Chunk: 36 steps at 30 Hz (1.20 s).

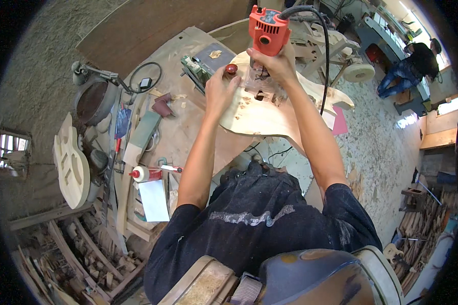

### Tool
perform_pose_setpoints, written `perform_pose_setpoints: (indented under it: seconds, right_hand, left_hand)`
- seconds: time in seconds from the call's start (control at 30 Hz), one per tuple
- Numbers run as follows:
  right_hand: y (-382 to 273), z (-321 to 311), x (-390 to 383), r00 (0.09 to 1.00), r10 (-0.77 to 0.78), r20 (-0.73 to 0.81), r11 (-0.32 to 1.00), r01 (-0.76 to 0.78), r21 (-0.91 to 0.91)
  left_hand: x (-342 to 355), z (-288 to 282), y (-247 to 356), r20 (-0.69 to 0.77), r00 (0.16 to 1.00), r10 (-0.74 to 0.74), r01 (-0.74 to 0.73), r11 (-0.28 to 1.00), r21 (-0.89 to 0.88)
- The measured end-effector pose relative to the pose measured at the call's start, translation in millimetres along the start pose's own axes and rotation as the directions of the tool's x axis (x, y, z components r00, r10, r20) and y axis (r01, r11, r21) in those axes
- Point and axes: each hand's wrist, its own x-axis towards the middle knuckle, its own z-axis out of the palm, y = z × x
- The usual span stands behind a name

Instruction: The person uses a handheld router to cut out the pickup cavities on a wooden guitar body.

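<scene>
A pale wooden guitar body point(244, 119) with routed cavities and wood chips lies on the bench before me. Over it stands a red handheld router point(268, 34) with a clear base and a black cord. My right hand point(280, 65) is wrapped round the router's lower body. A round dark-red knob point(231, 68) sits at the left of the base, gripped between the thumb and fingers of my left hand point(220, 94). The router's bit and the spot under it are mostly hidden by the base and my right hand.
Left on the bench point(188, 147) lie sandpaper point(162, 107), a glue bottle point(146, 174), white paper point(154, 201) and a green metal tool point(196, 71). Another guitar body point(71, 162) leans farther left. The cord point(326, 56) hangs right; a person point(417, 66) works at the far right.
</scene>
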Motion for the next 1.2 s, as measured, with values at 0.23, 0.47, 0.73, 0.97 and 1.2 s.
perform_pose_setpoints:
  seconds: [0.23,0.47,0.73,0.97,1.2]
  right_hand:
    - [3,-4,4,1.000,0.007,0.006,0.995,-0.006,-0.100]
    - [22,-3,9,0.999,0.047,0.003,0.997,-0.047,-0.065]
    - [16,7,9,0.994,0.052,0.098,0.996,-0.059,0.074]
    - [50,-1,21,0.998,0.061,0.019,0.989,-0.058,-0.137]
    - [22,13,22,0.987,-0.155,0.039,0.980,0.158,-0.122]
  left_hand:
    - [1,0,0,-0.013,1.000,0.001,-0.001,1.000,0.008]
    - [1,2,3,-0.032,0.999,0.001,-0.001,1.000,0.015]
    - [4,3,-12,-0.065,0.997,-0.050,0.047,0.998,-0.046]
    - [6,5,-17,-0.081,0.995,-0.060,0.051,0.993,-0.104]
    - [7,1,-18,-0.093,0.991,-0.096,0.084,0.988,-0.127]
